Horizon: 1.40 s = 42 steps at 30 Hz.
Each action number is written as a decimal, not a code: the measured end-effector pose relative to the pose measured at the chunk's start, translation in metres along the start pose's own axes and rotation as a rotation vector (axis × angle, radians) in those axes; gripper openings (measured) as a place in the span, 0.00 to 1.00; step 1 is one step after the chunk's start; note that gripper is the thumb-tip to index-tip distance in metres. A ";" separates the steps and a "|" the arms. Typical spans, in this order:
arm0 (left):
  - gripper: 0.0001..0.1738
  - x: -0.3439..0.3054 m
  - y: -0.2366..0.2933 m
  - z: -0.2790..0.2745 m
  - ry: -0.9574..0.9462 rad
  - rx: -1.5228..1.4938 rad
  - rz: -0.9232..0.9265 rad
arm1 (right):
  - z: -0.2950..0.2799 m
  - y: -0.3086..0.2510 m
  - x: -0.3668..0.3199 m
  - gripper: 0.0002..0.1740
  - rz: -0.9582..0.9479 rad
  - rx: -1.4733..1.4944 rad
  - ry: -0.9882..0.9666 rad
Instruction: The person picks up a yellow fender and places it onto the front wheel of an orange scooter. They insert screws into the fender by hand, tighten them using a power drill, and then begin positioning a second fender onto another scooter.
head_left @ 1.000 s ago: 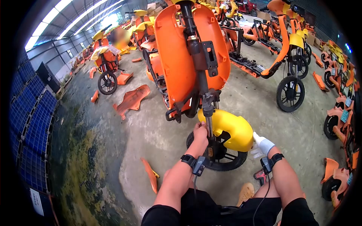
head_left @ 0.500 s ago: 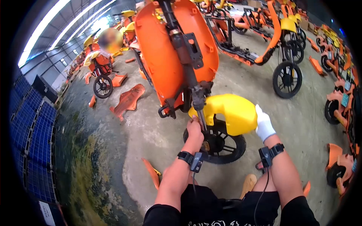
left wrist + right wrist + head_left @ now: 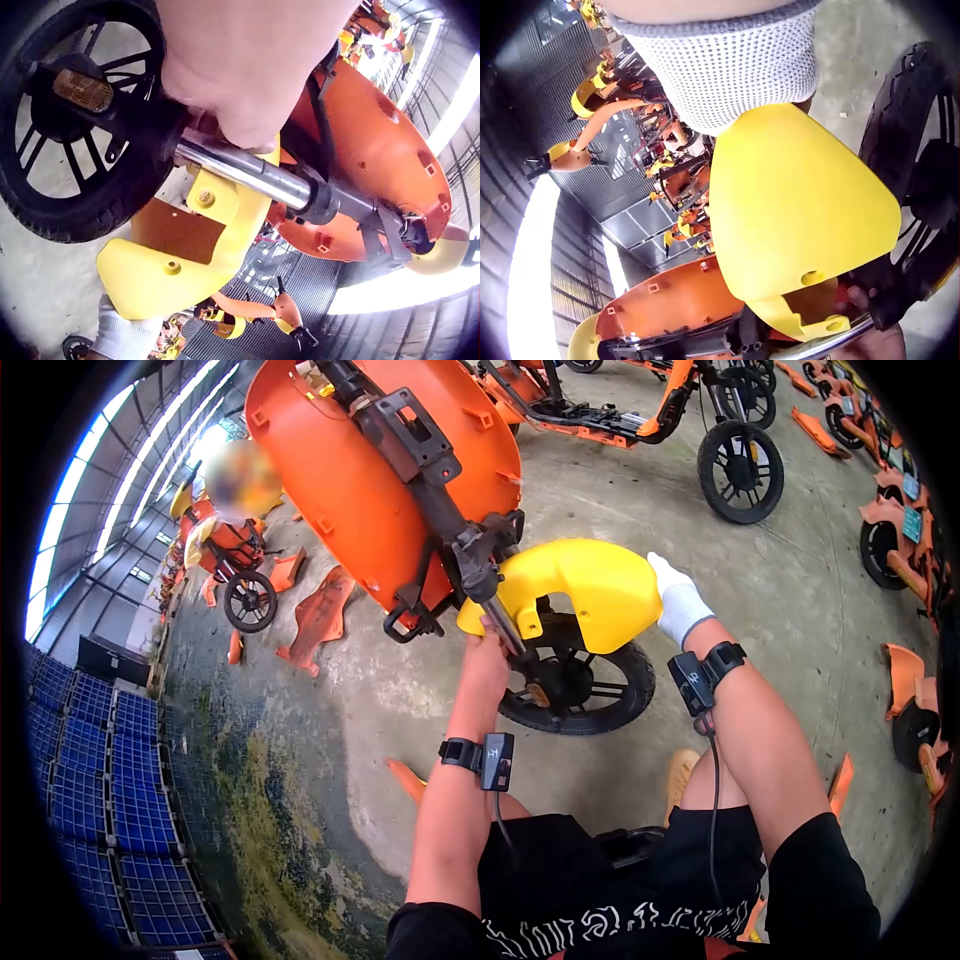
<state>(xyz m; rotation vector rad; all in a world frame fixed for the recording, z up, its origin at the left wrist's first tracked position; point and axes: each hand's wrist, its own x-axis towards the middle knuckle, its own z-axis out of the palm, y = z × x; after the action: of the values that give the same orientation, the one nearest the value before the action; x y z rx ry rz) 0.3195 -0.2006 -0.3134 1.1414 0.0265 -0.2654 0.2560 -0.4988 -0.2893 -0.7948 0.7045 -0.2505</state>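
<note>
A yellow front fender [image 3: 575, 580] sits over the front wheel [image 3: 590, 680] of an orange scooter, beside its metal fork tube [image 3: 247, 171]. My bare left hand [image 3: 485, 660] grips the fork tube low down, by the fender's inner end, its fingers curling behind the tube. My right hand [image 3: 680, 600], in a white knit glove, holds the fender's outer end; in the right wrist view its fingers are hidden behind the yellow plastic. Screw holes show along the fender's side in the left wrist view. The scooter's orange front shell [image 3: 350, 480] rises above the fork.
Another scooter frame with a black wheel [image 3: 740, 472] stands on the concrete at the upper right. Loose orange panels [image 3: 322, 622] lie on the floor to the left. Blue grid crates [image 3: 110, 760] line the left edge. Cables hang from both wrist cameras.
The fender's outer end has lifted relative to the wheel. My right hand has gone from loosely spread fingers beside that end to holding it. My left hand stays at the fork.
</note>
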 end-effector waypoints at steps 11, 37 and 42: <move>0.30 0.011 -0.019 -0.004 0.151 0.251 -0.081 | 0.013 0.011 -0.010 0.27 -0.050 -0.130 0.150; 0.31 0.018 -0.004 -0.015 0.589 0.288 -0.332 | 0.043 0.041 -0.010 0.28 -0.355 -0.472 -0.064; 0.30 0.011 0.017 -0.009 0.567 0.157 -0.266 | 0.042 0.042 -0.025 0.28 -0.164 -0.358 -0.006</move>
<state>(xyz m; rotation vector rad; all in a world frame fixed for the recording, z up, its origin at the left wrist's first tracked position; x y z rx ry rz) 0.3345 -0.1880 -0.3035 1.3404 0.6714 -0.1732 0.2632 -0.4352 -0.2872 -1.1972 0.6885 -0.2737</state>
